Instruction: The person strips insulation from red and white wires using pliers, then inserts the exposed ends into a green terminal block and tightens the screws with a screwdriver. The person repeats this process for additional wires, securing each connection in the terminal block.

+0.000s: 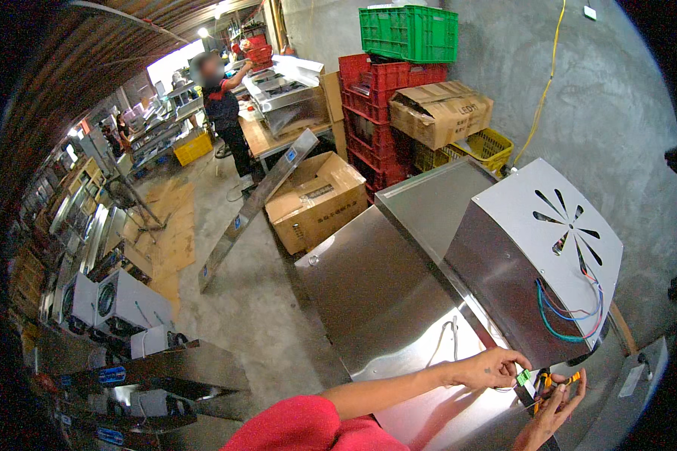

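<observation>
My left hand (489,369) reaches in from the lower left and pinches a small green connector (523,377) between thumb and fingertips. Close beside it, my right hand (555,410) curls round a hand tool with yellow-orange and black handles (569,379); its working end is too small to make out. Both hands are over a shiny steel surface (444,368). Just beyond them stands a box-shaped metal housing (538,248) with a pale panel and a flower-like pattern of slots. Red, blue and green wires (568,327) loop from its slots.
Left of the housing lies a broad steel sheet-metal body (376,278). Behind it are a cardboard box (316,201), stacked red crates (368,120) and a green crate (408,34). A yellow cable (551,83) runs down the wall. A co-worker (224,109) stands at a far bench.
</observation>
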Available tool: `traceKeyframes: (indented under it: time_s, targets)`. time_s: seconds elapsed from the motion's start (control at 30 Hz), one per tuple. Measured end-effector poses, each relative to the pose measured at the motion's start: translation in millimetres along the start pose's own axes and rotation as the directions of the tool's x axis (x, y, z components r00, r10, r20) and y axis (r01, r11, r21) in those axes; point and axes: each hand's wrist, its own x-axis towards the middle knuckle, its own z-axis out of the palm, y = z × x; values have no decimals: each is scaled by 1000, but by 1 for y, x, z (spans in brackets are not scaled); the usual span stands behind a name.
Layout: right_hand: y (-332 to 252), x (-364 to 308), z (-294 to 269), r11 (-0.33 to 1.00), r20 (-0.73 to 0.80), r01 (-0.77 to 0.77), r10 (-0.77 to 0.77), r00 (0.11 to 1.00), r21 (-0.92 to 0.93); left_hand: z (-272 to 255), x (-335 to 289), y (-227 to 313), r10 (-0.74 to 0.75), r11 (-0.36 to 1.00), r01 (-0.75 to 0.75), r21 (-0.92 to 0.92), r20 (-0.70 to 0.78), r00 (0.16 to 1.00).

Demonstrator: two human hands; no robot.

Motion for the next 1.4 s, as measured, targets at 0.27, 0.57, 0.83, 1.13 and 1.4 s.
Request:
traceKeyframes:
  time_s: [0.27, 0.57, 0.83, 1.13, 1.4]
  targets:
    - [-4, -1, -1, 999, -47, 29, -31, 998, -41, 3, 3, -1, -18, 999, 18, 49, -2, 1000]
    - [27, 6, -1, 993, -82, 82, -75, 994, 83, 5, 5, -9, 50, 999, -50, 18, 5, 999]
    - [11, -1, 7, 994, -94, 57, -48, 994, 90, 2, 2, -3, -37, 998, 36, 51, 18, 999]
    - [18, 4, 9, 993, -60, 105, -102, 993, 57, 1, -3, 4, -10, 996, 10, 92, -2, 1000]
    - [11, 2, 6, 989, -125, 112, -101, 987, 92, 5, 1, -2, 27, 994, -29, 107, 19, 999]
